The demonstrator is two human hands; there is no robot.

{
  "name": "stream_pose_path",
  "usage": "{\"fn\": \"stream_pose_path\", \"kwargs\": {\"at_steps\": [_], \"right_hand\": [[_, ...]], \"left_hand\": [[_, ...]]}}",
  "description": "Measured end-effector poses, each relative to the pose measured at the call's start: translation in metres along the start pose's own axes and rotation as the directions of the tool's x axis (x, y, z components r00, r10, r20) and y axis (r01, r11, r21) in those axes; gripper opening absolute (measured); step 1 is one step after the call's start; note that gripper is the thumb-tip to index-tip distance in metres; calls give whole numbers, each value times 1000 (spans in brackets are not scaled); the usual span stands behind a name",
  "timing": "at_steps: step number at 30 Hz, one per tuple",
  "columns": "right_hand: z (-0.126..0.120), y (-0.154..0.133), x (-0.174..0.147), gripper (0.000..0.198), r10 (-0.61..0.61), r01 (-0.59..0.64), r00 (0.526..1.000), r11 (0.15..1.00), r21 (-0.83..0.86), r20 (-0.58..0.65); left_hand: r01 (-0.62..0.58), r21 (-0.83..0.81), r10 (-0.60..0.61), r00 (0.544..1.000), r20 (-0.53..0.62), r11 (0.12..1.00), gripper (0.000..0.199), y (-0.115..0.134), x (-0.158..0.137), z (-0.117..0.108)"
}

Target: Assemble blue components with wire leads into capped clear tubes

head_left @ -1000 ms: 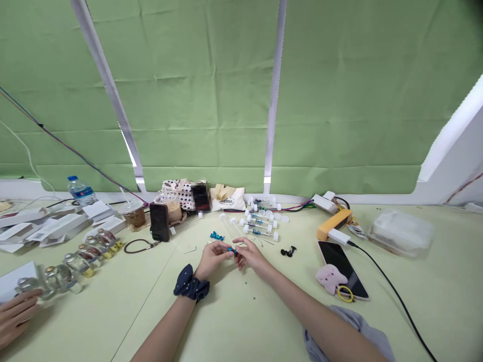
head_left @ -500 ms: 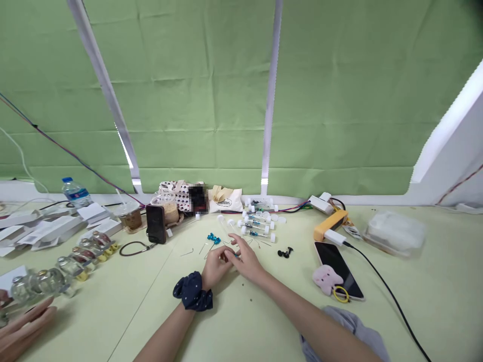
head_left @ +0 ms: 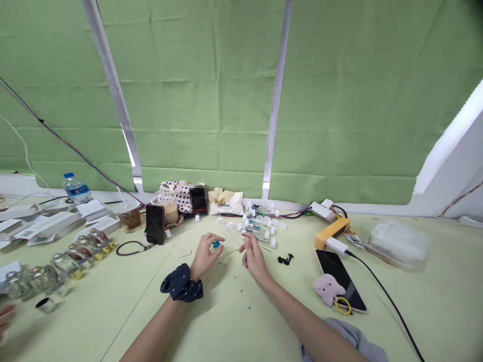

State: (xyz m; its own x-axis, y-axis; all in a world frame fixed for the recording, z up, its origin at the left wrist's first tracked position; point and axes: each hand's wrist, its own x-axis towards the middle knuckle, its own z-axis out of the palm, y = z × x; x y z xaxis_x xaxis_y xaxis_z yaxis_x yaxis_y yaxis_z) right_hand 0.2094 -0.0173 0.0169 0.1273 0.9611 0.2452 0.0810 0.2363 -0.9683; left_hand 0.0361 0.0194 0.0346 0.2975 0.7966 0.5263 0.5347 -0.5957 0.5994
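Observation:
My left hand (head_left: pixel 206 254), with a dark dotted scrunchie (head_left: pixel 182 282) round its wrist, hovers at the small shiny blue pieces (head_left: pixel 215 245). Its thumb and fingers are apart around them, and it partly hides them. To the right, my right hand (head_left: pixel 255 257) has its fingers curled and pinched together; whatever is in them is too small to make out. Thin L-shaped metal keys (head_left: pixel 185 254) lie around the hands. Clear tubes with white caps (head_left: pixel 257 229), some with blue parts inside, lie just beyond my right hand.
Small black pieces (head_left: pixel 286 259) lie right of my hands, near a phone (head_left: pixel 341 281) with a pink charm (head_left: pixel 328 288). A black device (head_left: pixel 155 224) stands at left. Glass jars (head_left: pixel 68 261) line the left side, near another person's hand (head_left: pixel 6 317). A plastic box (head_left: pixel 398 244) sits far right.
My hands have come apart: the left has moved left to the blue pieces, the right slightly right. At the far left, the other person's hand has drawn back toward the edge.

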Motion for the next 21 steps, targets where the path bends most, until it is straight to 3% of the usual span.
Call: {"fn": "stream_pose_path", "kwargs": {"at_steps": [2, 6, 9, 11, 15, 21], "right_hand": [[0, 0, 3, 41, -1, 2, 1000, 998, 57, -9], [1, -2, 5, 38, -52, 48, 998, 993, 111, 36], [3, -2, 3, 38, -78, 68, 993, 991, 120, 85], [5, 0, 2, 38, -77, 66, 992, 991, 119, 97], [9, 5, 2, 39, -60, 45, 989, 993, 113, 134], [7, 2, 2, 37, -118, 115, 991, 992, 49, 59]], "left_hand": [[-51, 107, 47, 998, 44, 993, 34, -11, 13, -1], [-179, 278, 98, 955, 281, 944, 55, -25, 42, 7], [-304, 348, 123, 881, 457, 887, 50, -33, 60, 15], [-364, 376, 136, 847, 513, 852, 42, -40, 69, 20], [-414, 343, 169, 811, 561, 843, 37, -57, 80, 28], [-368, 158, 241, 822, 516, 916, 42, -66, 79, 26]]}}
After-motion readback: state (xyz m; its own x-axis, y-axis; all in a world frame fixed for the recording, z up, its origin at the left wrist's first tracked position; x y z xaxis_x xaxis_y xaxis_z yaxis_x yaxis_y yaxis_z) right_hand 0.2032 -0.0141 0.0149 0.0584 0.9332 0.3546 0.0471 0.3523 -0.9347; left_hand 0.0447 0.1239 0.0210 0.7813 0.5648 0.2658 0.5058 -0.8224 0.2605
